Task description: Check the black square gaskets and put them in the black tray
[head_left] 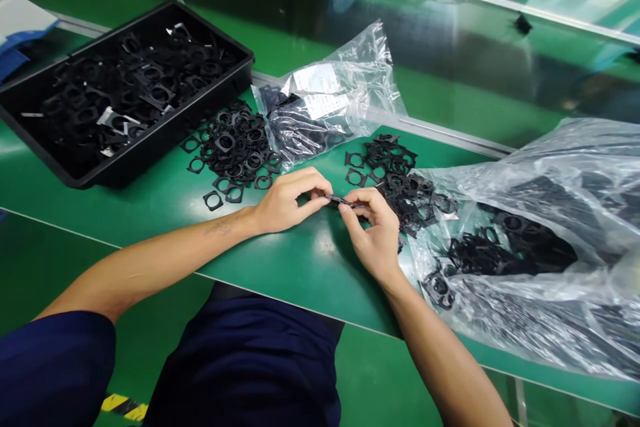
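Between my two hands is a thin black plastic part [338, 199], seen nearly edge-on just above the green table. My left hand [290, 199] pinches its left end between thumb and fingers. At the other end, my right hand [373, 227] grips it with thumb and fingertips. Whether it is one piece or two pressed together I cannot tell. Behind my left hand lies a heap of black square frames with round holes [233, 143]. A second heap of black parts [395, 173] spreads behind and beside my right hand.
A black tray [170, 121] full of black parts, some with silvery pieces, stands at the left. A clear bag with white labels [330, 107] lies behind the heaps. On the right, a large open plastic bag [550, 307] holds more black parts. The table's edge runs before my lap.
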A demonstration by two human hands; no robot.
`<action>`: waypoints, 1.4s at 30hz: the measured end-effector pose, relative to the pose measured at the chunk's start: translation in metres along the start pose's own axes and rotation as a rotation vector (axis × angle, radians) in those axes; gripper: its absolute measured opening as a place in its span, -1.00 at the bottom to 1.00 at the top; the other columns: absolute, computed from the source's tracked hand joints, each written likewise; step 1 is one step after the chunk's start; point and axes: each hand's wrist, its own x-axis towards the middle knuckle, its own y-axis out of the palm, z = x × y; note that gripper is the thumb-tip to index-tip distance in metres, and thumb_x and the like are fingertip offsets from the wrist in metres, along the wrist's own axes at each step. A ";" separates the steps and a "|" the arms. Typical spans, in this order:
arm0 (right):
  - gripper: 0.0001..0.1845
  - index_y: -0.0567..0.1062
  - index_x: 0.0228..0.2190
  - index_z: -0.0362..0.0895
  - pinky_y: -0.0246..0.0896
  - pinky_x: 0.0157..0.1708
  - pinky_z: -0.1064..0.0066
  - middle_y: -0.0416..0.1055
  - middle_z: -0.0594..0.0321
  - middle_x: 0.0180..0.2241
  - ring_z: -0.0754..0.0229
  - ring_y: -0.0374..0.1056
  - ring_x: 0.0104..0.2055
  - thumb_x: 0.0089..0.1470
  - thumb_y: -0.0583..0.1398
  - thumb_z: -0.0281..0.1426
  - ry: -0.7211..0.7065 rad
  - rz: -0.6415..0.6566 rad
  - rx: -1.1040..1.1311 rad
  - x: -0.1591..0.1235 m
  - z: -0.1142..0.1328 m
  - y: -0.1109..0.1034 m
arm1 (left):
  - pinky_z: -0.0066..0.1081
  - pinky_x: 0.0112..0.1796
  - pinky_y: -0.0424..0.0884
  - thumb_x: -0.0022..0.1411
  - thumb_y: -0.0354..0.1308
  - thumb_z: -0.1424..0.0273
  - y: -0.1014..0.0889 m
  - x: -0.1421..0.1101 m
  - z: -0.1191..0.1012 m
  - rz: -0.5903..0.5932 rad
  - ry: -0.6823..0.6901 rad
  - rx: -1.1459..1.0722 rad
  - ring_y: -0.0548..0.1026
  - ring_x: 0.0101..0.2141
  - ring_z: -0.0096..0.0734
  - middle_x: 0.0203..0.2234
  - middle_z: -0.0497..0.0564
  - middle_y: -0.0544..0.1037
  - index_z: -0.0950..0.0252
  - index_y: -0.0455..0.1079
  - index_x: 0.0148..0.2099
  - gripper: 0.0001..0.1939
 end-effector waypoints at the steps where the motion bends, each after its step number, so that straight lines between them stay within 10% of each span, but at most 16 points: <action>1: -0.97 0.44 -0.32 -0.05 0.44 -0.35 0.38 0.41 0.24 -0.32 0.21 0.39 -0.30 0.19 0.21 -0.42 0.000 0.000 0.000 0.000 0.000 0.000 | -0.41 -0.30 0.42 0.33 0.18 0.44 0.000 0.000 0.000 -0.001 0.000 -0.001 0.47 -0.38 -0.45 -0.40 0.00 0.52 0.30 0.44 -0.23 -0.95; 42: -0.95 0.43 -0.33 -0.06 0.42 -0.34 0.39 0.43 0.25 -0.32 0.24 0.39 -0.34 0.16 0.22 -0.45 0.012 0.052 -0.034 0.001 0.000 -0.002 | -0.44 -0.31 0.38 0.32 0.17 0.45 0.000 -0.001 0.003 0.078 -0.068 0.002 0.44 -0.40 -0.46 -0.40 -0.02 0.50 0.30 0.43 -0.23 -0.96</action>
